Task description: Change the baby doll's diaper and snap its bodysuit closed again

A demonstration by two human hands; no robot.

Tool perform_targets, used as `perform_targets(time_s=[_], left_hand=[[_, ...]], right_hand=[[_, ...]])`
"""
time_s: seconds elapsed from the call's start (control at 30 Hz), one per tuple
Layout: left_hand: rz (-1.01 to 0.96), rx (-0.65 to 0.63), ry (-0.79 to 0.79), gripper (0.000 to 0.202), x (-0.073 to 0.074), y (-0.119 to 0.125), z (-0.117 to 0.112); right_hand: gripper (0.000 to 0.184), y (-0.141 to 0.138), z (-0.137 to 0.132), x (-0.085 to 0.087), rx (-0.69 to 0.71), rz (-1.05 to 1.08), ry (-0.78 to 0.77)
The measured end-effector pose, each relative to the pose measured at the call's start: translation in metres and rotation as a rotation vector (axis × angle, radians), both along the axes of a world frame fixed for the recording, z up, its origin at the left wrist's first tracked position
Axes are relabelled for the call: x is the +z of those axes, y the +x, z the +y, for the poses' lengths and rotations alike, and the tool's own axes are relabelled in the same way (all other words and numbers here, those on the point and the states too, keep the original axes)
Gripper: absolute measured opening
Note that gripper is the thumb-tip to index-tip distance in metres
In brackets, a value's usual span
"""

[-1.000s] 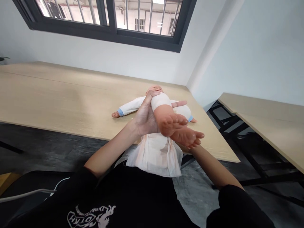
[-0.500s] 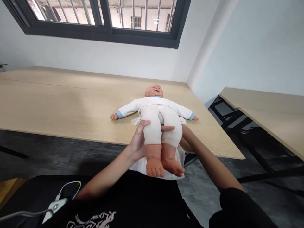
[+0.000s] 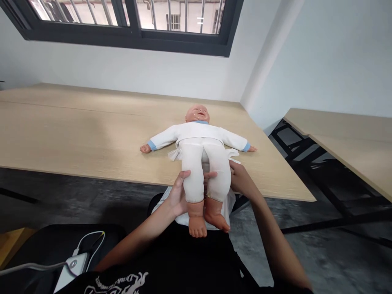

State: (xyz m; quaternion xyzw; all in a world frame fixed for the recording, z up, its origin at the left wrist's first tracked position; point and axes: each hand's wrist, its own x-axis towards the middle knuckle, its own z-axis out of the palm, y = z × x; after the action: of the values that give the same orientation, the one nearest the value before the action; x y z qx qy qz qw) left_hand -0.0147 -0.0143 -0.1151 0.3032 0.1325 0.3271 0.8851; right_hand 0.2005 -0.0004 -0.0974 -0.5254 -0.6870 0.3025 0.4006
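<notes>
A baby doll (image 3: 200, 132) lies on its back on the table, in a white top with blue collar and cuffs, its arms spread. Its cloth legs reach over the near edge towards me. My left hand (image 3: 179, 196) is closed round the legs from below, thumb on one leg and a finger showing between the two. Under the hips is a white diaper (image 3: 233, 153), with its edges sticking out on both sides. At the doll's right-hand side in the picture, my right hand (image 3: 243, 179) has curled fingers at the diaper's edge; the fingertips are partly hidden behind the leg.
The wooden table (image 3: 92, 134) runs along the wall below a barred window (image 3: 180, 16). A second table (image 3: 352, 139) stands to the right across a gap. White material (image 3: 180, 219) lies over my lap. Left of me, a white device (image 3: 73, 267) with cables rests on a black seat (image 3: 45, 241).
My right hand has come out from beneath the legs to their right side, beside the diaper's edge. The legs have lowered slightly in my left hand's hold.
</notes>
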Motion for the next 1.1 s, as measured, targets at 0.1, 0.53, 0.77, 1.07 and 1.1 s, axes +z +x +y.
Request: perform_targets(time_s=[0.1, 0.53, 0.77, 1.07, 1.1], left_hand=[[-0.017, -0.038, -0.061, 0.079, 0.000, -0.002, 0.002], [0.469, 0.181, 0.189, 0.036, 0.037, -0.069, 0.011], [0.826, 0.362, 0.491, 0.057, 0.030, -0.081, 0.012], [0.871, 0.435, 0.619, 0.060, 0.021, -0.073, 0.008], [0.868, 0.460, 0.624, 0.064, 0.021, -0.070, 0.007]], right_hand=[[0.049, -0.008, -0.019, 0.000, -0.178, 0.335, -0.172], [0.051, 0.007, -0.032, 0.026, -0.279, 0.415, -0.356], [0.059, 0.018, -0.026, 0.011, -0.191, 0.172, -0.212], [0.065, -0.044, -0.097, 0.008, 0.047, -0.750, 0.515], [0.066, -0.054, -0.102, 0.003, 0.112, -0.826, 0.546]])
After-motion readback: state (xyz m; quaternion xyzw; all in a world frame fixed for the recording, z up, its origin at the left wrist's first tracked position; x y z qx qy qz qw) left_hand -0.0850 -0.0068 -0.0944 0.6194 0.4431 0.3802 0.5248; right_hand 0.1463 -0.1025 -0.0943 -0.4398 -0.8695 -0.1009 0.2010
